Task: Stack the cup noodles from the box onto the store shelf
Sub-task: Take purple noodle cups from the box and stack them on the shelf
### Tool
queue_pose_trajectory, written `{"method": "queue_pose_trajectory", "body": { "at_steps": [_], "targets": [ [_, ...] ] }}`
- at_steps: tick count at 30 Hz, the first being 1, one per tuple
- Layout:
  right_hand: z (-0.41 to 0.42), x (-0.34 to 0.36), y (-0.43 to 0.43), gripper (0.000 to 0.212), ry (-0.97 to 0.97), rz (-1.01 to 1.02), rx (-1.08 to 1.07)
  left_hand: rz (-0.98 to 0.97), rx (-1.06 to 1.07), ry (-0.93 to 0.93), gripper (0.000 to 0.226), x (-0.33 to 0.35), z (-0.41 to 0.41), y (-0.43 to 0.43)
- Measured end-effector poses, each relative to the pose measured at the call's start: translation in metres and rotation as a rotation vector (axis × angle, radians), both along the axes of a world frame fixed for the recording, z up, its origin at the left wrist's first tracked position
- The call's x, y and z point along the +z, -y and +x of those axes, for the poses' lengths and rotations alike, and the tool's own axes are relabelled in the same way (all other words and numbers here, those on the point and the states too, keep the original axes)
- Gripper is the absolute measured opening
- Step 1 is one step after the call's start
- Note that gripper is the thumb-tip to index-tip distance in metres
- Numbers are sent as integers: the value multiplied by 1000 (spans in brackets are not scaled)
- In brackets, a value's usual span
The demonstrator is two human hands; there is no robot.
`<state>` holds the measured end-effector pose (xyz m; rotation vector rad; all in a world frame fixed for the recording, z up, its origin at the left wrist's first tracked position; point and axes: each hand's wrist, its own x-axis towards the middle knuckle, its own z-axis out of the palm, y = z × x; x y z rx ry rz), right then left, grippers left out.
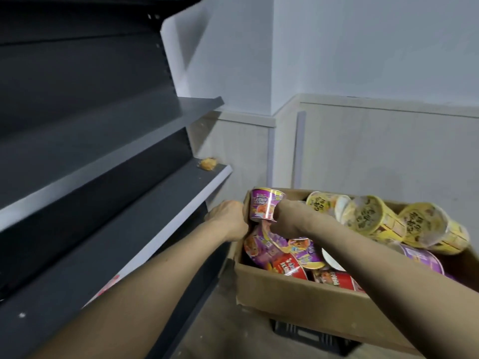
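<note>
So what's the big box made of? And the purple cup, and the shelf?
The box looks like plain brown cardboard: dull, with creased, ragged edges. The purple cup has a shiny printed skin with a bright streak of light on it, likely plastic film; what lies underneath I cannot tell. The shelf seems to be painted metal: smooth dark grey, thin and straight-edged.

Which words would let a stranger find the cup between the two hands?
Find the cardboard box right of the dark shelf. At its far left corner, one cup sits between the left hand and right hand. It is purple, unlike the yellow cups to its right, and no other cup is in hand.
</note>
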<state>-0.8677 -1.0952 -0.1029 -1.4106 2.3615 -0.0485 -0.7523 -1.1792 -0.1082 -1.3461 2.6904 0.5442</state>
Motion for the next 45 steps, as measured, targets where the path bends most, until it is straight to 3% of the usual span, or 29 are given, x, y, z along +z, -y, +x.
{"method": "queue_pose_trajectory", "body": {
  "at_steps": [3, 14, 22, 30, 45],
  "targets": [
    [-37, -14, -11, 24, -4, 35, 11, 38, -6, 24, 27, -14, -33, -3],
    [-116, -92, -7, 13, 119, 154, 3, 192, 67, 174, 59, -93, -90, 8],
    [-138, -156, 22, 24, 320, 100, -32, 291, 180, 209, 72, -137, -107, 38],
    [-145, -165, 41, 22, 413, 109, -56, 360, 234, 181, 78, -145, -114, 52],
    [-163, -161, 70, 47, 517, 24, -198, 477, 280, 62, 72, -154, -151, 101]
  ]
}}
